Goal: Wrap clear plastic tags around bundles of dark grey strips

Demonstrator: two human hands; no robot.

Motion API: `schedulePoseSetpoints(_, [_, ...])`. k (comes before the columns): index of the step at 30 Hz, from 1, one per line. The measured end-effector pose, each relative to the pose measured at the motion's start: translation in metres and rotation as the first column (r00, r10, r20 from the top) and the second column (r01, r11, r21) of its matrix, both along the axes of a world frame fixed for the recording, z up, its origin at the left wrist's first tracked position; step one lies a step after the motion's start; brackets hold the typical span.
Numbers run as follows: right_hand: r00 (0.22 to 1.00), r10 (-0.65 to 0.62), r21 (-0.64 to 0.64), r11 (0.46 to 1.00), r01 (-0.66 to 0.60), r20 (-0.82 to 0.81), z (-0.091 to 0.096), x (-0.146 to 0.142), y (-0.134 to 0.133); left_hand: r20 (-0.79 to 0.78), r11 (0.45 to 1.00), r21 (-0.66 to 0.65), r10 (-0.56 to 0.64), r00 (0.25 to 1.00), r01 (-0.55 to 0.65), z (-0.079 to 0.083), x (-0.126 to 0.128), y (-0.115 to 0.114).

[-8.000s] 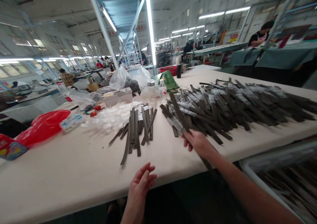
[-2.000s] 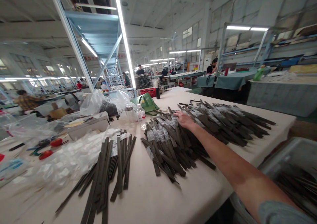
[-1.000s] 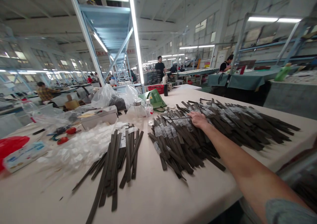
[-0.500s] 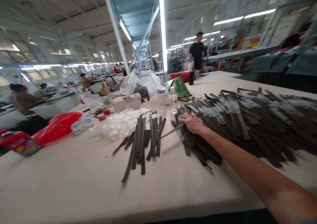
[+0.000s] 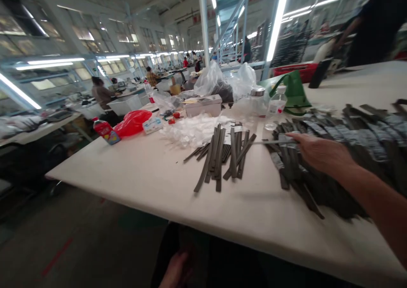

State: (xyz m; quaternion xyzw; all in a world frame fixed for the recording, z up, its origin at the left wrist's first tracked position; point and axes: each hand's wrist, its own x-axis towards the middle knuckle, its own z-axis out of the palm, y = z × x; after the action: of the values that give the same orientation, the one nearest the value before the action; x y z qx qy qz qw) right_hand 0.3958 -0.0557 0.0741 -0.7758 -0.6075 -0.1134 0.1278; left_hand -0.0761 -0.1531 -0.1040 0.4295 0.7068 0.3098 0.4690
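1. A pale worktop (image 5: pixel 133 169) stands in a long, lit hall (image 5: pixel 149 8).
2. At its left end, a red bottle (image 5: pixel 104 130) stands beside a red plastic bag (image 5: pixel 132 123).
3. The left hand (image 5: pixel 176 267) hangs below the near edge, too dim to tell its opening or any hold.
4. Loose dark strips (image 5: pixel 218 152) lie mid-worktop, before crumpled white plastic (image 5: pixel 190 132).
5. The right hand's (image 5: pixel 321 152) fingers close on a thin strip (image 5: pixel 275 141), over wrapped bundles (image 5: pixel 369 139) of dark strips.
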Motion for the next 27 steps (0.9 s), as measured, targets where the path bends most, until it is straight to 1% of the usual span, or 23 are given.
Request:
schedulePoseSetpoints(1, [0.990,0.011,0.001,1.000,-0.011,-0.144,0.006,-0.006,-0.005,0.020,1.000,-0.026,-0.008,1.000,0.008,-0.005,-0.003,0.004])
schedulePoseSetpoints(2, [0.943,0.054,-0.001,0.998,-0.058,-0.328,0.010,-0.013,-0.010,0.053,0.998,-0.051,-0.040,0.998,0.042,-0.008,-0.006,0.008])
schedulePoseSetpoints(3, [0.851,0.097,0.004,0.994,-0.112,-0.516,0.012,-0.021,-0.016,0.092,0.993,-0.062,-0.093,0.991,0.099,-0.009,-0.009,0.014])
schedulePoseSetpoints(4, [0.726,0.129,0.016,0.987,-0.160,-0.675,0.012,-0.030,-0.022,0.127,0.986,-0.052,-0.154,0.980,0.161,-0.007,-0.012,0.021])
schedulePoseSetpoints(5, [0.598,0.144,0.032,0.980,-0.194,-0.789,0.008,-0.041,-0.027,0.150,0.976,-0.020,-0.213,0.965,0.219,-0.001,-0.015,0.028])
schedulePoseSetpoints(6, [0.489,0.137,0.039,0.978,-0.205,-0.862,0.002,-0.052,-0.032,0.156,0.965,0.032,-0.263,0.952,0.261,0.008,-0.018,0.035])
schedulePoseSetpoints(7, [0.406,0.115,0.033,0.978,-0.204,-0.907,-0.007,-0.063,-0.036,0.139,0.955,0.101,-0.291,0.947,0.279,0.020,-0.021,0.044])
schedulePoseSetpoints(8, [0.344,0.086,0.016,0.979,-0.202,-0.935,-0.018,-0.073,-0.038,0.107,0.946,0.177,-0.292,0.950,0.271,0.034,-0.023,0.053])
schedulePoseSetpoints(10, [0.265,0.032,-0.021,0.981,-0.194,-0.964,-0.041,-0.090,-0.039,0.029,0.910,0.319,-0.289,0.957,0.265,0.065,-0.027,0.075])
schedulePoseSetpoints(12, [0.231,0.002,-0.043,0.981,-0.190,-0.973,-0.063,-0.100,-0.036,-0.070,0.862,0.425,-0.274,0.959,0.277,0.093,-0.028,0.106])
schedulePoseSetpoints(14, [0.221,0.001,-0.036,0.985,-0.167,-0.975,-0.077,-0.105,-0.032,-0.180,0.801,0.486,-0.298,0.937,0.348,0.112,-0.023,0.146])
schedulePoseSetpoints(16, [0.221,0.018,-0.014,0.989,-0.144,-0.975,-0.083,-0.106,-0.030,-0.318,0.742,0.487,-0.340,0.885,0.461,0.123,-0.011,0.191])
schedulePoseSetpoints(17, [0.221,0.031,0.001,0.991,-0.135,-0.975,-0.083,-0.106,-0.029,-0.409,0.722,0.455,-0.350,0.843,0.521,0.126,-0.001,0.214])
schedulePoseSetpoints(18, [0.222,0.044,0.016,0.992,-0.128,-0.974,-0.083,-0.106,-0.030,-0.497,0.717,0.402,-0.351,0.794,0.569,0.127,0.011,0.236])
schedulePoseSetpoints(19, [0.224,0.055,0.029,0.992,-0.120,-0.973,-0.082,-0.106,-0.030,-0.536,0.718,0.366,-0.357,0.765,0.592,0.126,0.023,0.257])
schedulePoseSetpoints(22, [0.233,0.077,0.053,0.993,-0.105,-0.969,-0.079,-0.106,-0.032,-0.599,0.740,0.316,-0.330,0.729,0.594,0.120,0.064,0.310])
schedulePoseSetpoints(24, [0.242,0.081,0.054,0.992,-0.116,-0.967,-0.079,-0.107,-0.033,-0.632,0.762,0.303,-0.290,0.719,0.573,0.113,0.087,0.333])
schedulePoseSetpoints(27, [0.249,0.090,0.055,0.988,-0.144,-0.964,-0.080,-0.106,-0.032,-0.652,0.791,0.299,-0.239,0.719,0.534,0.103,0.111,0.352])
